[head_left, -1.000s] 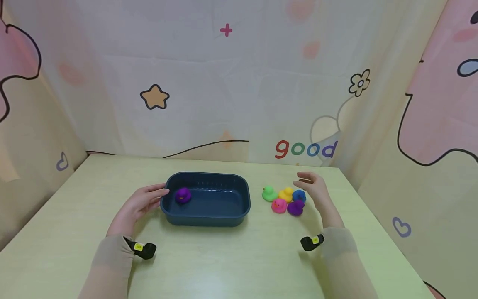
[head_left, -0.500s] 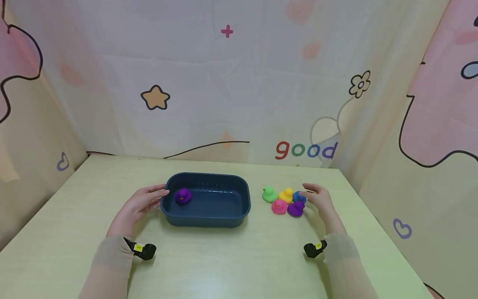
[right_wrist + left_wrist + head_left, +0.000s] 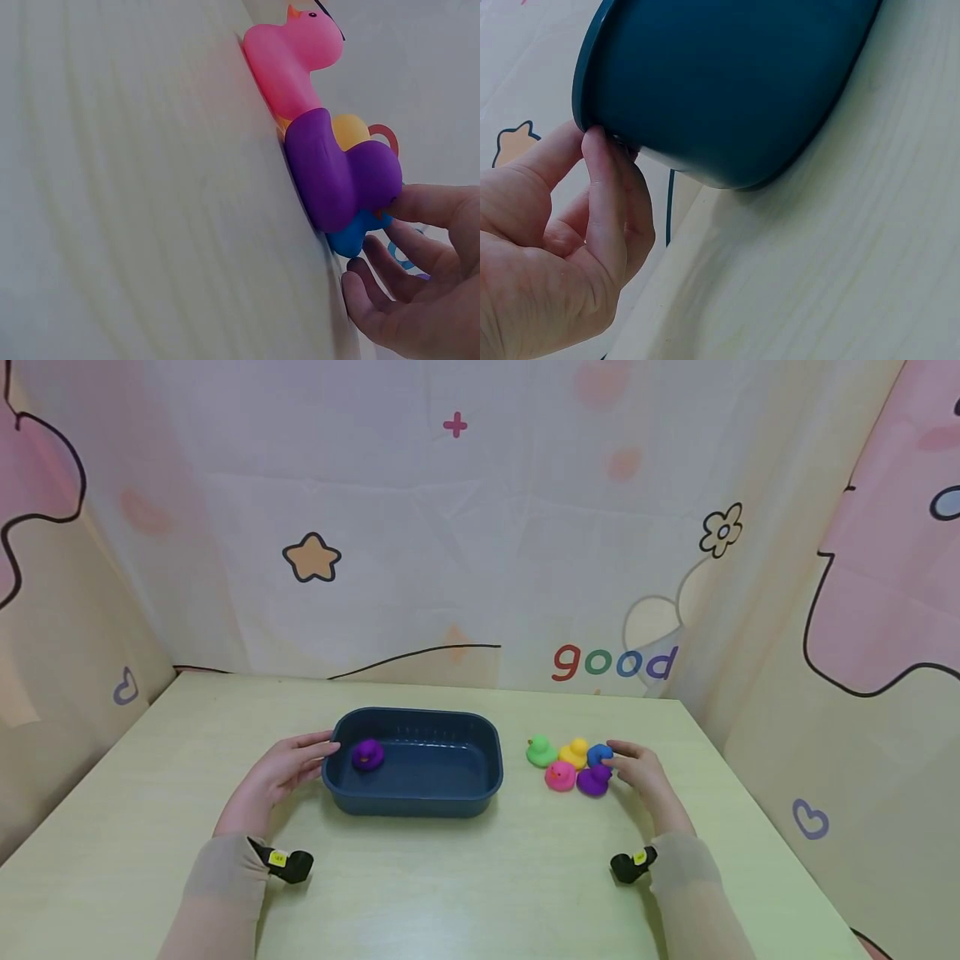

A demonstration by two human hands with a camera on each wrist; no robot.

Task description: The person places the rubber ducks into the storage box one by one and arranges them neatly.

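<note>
A dark blue plastic basin (image 3: pixel 412 806) stands left of centre on the table, a purple rubber duck (image 3: pixel 367 755) lying in its left end. My left hand (image 3: pixel 288 768) is at the basin's left side, with fingertips touching the rim, as the left wrist view confirms. To the right is a cluster of rubber ducks: green (image 3: pixel 541 752), yellow (image 3: pixel 574 753), pink (image 3: pixel 560 776), blue (image 3: pixel 597 755) and a second purple duck (image 3: pixel 319 172). My right hand (image 3: pixel 637 770) reaches in from the right, its fingers spread beside the blue duck and its fingertips right at it and the purple duck's head.
The pale wooden table (image 3: pixel 450 893) ends at a printed curtain (image 3: pixel 480 568) behind and at both sides. Small black cameras (image 3: pixel 291 864) are strapped to both sleeved wrists. Bare tabletop lies between the basin and the duck cluster.
My right hand has come down and slightly to the right, from above and behind the ducks to beside the blue one. My left hand and the basin have stayed put.
</note>
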